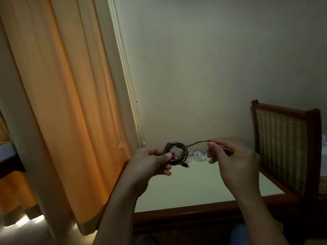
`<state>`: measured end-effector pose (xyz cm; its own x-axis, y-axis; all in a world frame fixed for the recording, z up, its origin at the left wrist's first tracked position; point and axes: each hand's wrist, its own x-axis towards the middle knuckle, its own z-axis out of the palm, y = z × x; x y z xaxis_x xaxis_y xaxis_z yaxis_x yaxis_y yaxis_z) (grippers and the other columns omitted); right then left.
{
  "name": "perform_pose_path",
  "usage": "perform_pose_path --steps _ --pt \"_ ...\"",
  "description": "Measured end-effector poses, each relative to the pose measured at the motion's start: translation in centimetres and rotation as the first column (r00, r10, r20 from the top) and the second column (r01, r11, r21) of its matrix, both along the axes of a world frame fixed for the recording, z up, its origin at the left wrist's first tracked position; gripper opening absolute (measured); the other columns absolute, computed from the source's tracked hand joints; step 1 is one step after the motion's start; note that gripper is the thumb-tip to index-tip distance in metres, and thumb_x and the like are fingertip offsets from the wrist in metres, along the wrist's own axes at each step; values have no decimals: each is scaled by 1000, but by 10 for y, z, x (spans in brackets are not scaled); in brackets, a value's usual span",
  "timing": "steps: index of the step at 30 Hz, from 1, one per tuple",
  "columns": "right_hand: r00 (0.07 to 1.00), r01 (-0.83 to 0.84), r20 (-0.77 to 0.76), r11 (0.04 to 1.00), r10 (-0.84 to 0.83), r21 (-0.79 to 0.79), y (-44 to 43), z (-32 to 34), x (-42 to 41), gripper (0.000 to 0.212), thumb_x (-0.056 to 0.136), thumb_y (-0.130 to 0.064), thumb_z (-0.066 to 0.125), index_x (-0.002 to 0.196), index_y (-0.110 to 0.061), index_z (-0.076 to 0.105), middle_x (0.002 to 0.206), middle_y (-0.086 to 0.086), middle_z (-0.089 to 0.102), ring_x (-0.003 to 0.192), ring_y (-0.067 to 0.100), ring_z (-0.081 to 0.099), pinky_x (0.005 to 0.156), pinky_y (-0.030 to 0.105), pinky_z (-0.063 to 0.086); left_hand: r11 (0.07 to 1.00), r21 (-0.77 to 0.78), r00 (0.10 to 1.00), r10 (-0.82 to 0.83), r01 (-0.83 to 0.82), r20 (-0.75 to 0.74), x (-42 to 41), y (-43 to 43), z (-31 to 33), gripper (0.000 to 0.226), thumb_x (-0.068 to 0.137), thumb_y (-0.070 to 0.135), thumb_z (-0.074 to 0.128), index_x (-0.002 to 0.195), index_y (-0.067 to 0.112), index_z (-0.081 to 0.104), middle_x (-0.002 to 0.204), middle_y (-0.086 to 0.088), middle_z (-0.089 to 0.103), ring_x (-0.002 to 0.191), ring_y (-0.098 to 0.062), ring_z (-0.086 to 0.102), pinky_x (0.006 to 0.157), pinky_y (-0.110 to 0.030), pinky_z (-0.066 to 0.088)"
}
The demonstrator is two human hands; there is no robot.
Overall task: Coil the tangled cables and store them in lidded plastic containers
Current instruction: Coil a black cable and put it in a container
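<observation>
A dark cable [177, 152] is wound into a small coil held in the air above the table. My left hand [152, 160] grips the coil's left side between thumb and fingers. One strand arcs from the coil to the right, where my right hand [231, 156] pinches its free end. A plug end hangs below the coil. Behind the coil, clear plastic containers [199, 155] with white cables inside stand at the back of the table by the wall.
The pale-topped table [194, 188] has a dark wooden rim. A wooden chair back [283, 147] with woven cane stands on the right. Orange curtains [62, 103] hang on the left beside the table.
</observation>
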<state>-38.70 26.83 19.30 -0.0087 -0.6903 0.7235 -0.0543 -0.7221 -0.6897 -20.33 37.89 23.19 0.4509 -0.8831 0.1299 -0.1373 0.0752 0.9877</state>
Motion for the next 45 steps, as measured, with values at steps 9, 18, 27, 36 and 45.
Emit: perform_pose_path --steps 9,18,27,36,45 --pt "947 -241 258 954 191 180 8 -2 10 11 93 -11 70 100 -18 74 73 2 76 66 15 75 69 27 62 996 -39 943 -89 81 -320 -15 -6 -2 12 98 -6 57 103 -11 66 98 -27 75 83 -31 75 72 -29 64" --pt "995 15 98 995 -25 103 8 -9 13 10 89 -16 76 98 -15 80 68 -10 71 62 6 69 58 30 60 989 -146 914 -39 -22 -403 -21 -8 -1 19 98 -5 58 114 -13 63 97 -26 76 85 -31 77 70 -28 64" --pt "1000 -17 -18 997 19 72 31 -9 16 11 87 -15 77 89 -25 78 68 -8 73 60 4 69 59 17 56 950 -215 909 126 -226 -398 -31 -20 -4 9 98 -2 58 106 -5 64 77 -20 76 64 -22 75 56 -21 59" --pt "626 -698 740 599 244 393 21 10 26 13 92 0 67 101 9 68 79 21 74 69 27 74 65 27 63 991 -126 928 -2 -48 -373 -38 -15 -1 16 97 -4 58 108 -15 63 82 -25 75 66 -25 74 59 -23 61" --pt "547 -803 791 437 274 404 18 1 31 14 91 -6 67 102 3 69 82 11 71 54 9 55 36 17 34 990 -138 915 -69 15 -397 -41 -12 -1 18 97 -2 61 112 -12 64 97 -24 76 88 -30 77 71 -25 64"
